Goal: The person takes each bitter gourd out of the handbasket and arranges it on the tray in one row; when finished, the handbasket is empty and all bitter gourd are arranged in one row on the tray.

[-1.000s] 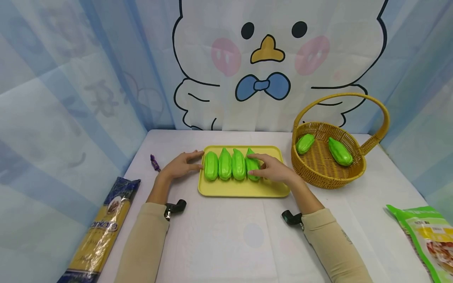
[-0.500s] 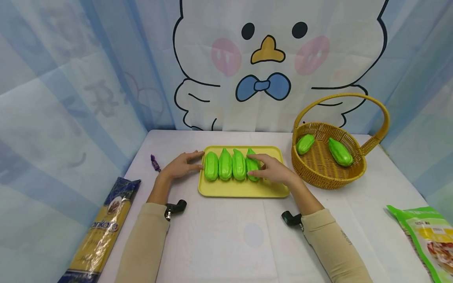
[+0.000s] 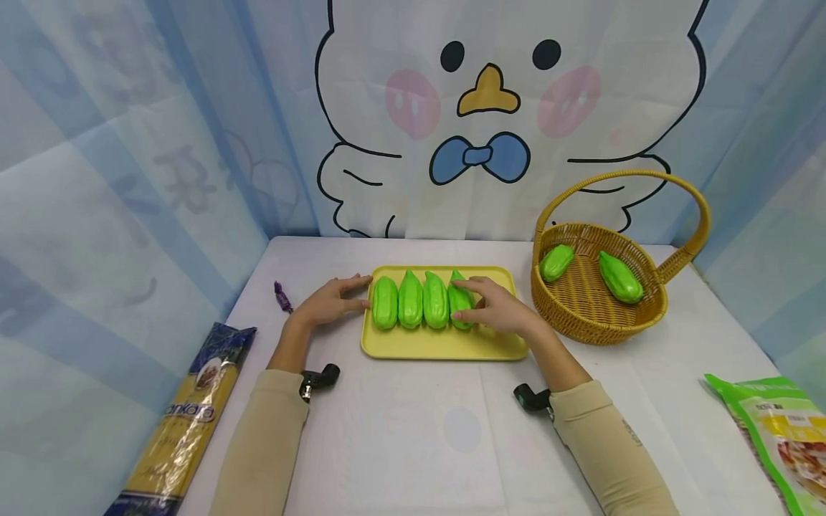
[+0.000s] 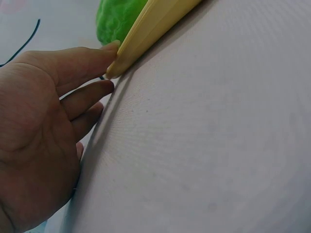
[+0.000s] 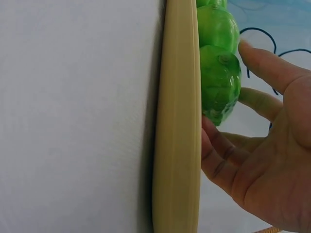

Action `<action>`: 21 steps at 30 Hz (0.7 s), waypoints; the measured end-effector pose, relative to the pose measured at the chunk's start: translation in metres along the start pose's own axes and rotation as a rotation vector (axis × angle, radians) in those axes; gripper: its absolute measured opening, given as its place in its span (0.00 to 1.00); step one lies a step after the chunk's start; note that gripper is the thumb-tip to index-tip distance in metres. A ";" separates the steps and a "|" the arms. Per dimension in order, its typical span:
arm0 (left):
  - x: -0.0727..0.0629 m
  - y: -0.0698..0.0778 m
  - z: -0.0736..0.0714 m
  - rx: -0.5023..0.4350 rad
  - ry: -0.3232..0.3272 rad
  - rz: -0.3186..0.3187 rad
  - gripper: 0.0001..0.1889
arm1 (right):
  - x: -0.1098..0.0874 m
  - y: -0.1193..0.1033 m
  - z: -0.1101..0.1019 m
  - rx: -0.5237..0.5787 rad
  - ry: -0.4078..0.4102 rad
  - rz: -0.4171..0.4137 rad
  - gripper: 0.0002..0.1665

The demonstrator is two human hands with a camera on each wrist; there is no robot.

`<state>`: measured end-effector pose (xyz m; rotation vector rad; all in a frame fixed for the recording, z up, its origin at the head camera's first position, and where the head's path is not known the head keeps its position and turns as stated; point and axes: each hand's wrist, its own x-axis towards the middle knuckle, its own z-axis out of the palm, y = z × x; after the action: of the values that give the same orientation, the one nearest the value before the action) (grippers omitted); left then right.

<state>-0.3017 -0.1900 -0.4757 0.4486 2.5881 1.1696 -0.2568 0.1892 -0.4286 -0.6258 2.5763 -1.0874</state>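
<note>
On the yellow tray (image 3: 445,347), several long glossy green vegetables (image 3: 410,299), resembling toy bitter melons, lie side by side. My left hand (image 3: 328,301) rests at the tray's left end; its thumb touches the rim in the left wrist view, with the fingers fairly straight. My right hand (image 3: 500,307) reaches over the rightmost green vegetable (image 5: 219,82). Its thumb and forefinger lie on or close to that vegetable, loosely extended, while its lower fingers touch the tray edge in the right wrist view. Part of this vegetable is hidden by the hand in the head view.
A wicker basket (image 3: 596,330) with a tall handle stands right of the tray, holding two more green vegetables (image 3: 621,278). A purple-wrapped sweet (image 3: 282,297) and a blue-and-gold packet (image 3: 187,416) lie at left. A green bag (image 3: 784,430) lies at the right edge.
</note>
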 end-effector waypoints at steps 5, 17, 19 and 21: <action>0.000 0.000 0.000 -0.005 0.004 0.006 0.39 | -0.002 0.001 -0.005 -0.015 0.044 0.014 0.45; 0.000 0.000 -0.001 -0.023 -0.004 0.016 0.39 | -0.014 -0.007 -0.023 -0.033 0.146 -0.014 0.40; 0.001 0.000 -0.001 -0.024 -0.005 0.017 0.39 | -0.016 -0.008 -0.027 -0.040 0.168 -0.029 0.39; 0.001 0.000 -0.001 -0.022 -0.005 0.018 0.39 | -0.018 -0.009 -0.031 -0.041 0.193 -0.037 0.38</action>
<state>-0.3030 -0.1903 -0.4749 0.4699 2.5691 1.2003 -0.2516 0.2109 -0.3995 -0.6085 2.7671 -1.1615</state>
